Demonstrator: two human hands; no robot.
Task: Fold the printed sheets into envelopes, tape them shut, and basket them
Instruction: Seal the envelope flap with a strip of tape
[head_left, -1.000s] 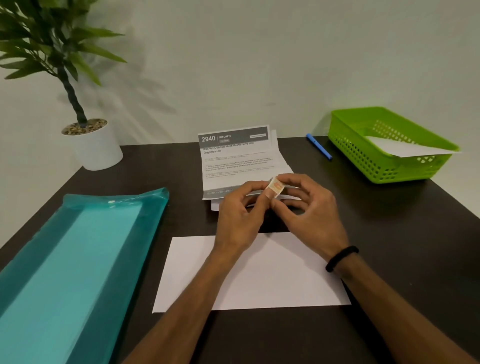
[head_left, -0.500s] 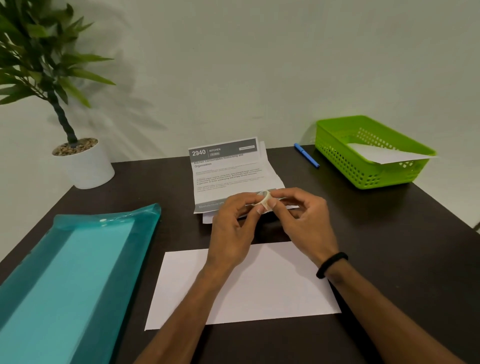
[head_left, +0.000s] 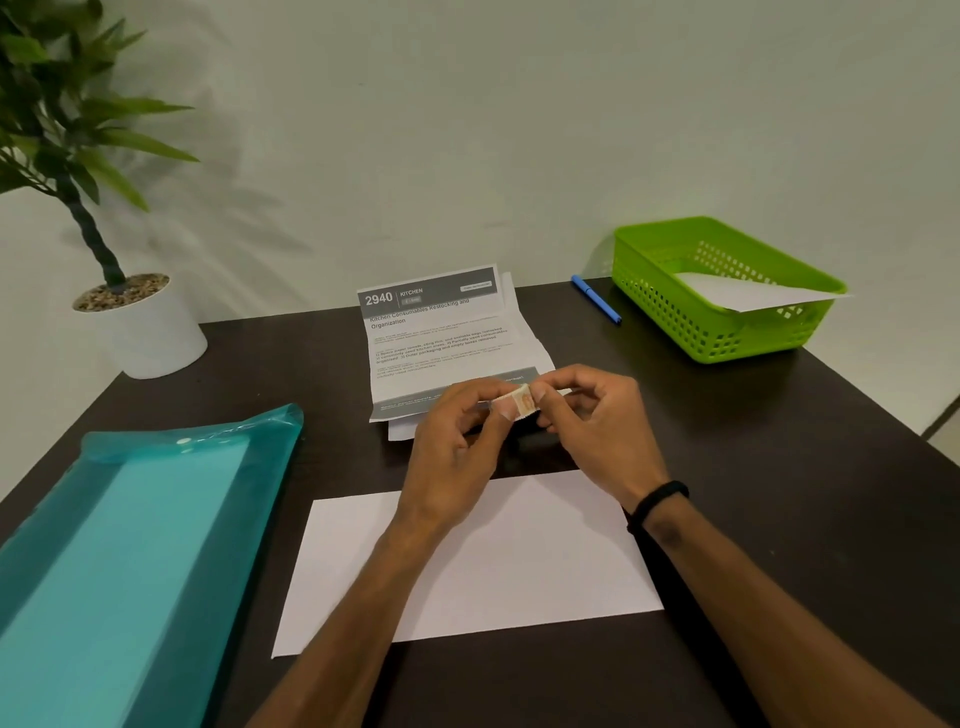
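Note:
A folded white sheet (head_left: 493, 571) lies flat on the dark table near the front edge. Above its far edge, my left hand (head_left: 457, 447) and my right hand (head_left: 597, 426) meet, and both pinch a small piece of tape (head_left: 517, 402) with an orange print between thumbs and fingertips. Behind the hands lies a stack of printed sheets (head_left: 436, 338) headed "2940 KITCHEN". The green basket (head_left: 670, 306) stands at the back right with one white folded sheet (head_left: 748, 296) resting across it.
A teal plastic folder (head_left: 130, 545) covers the left side of the table. A potted plant in a white pot (head_left: 150, 332) stands at the back left corner. A blue pen (head_left: 595, 299) lies between the printed stack and the basket.
The view has tilted, so everything sits lower in frame. Both hands stay together on the tape piece, which has turned between the fingertips and shows its orange print again.

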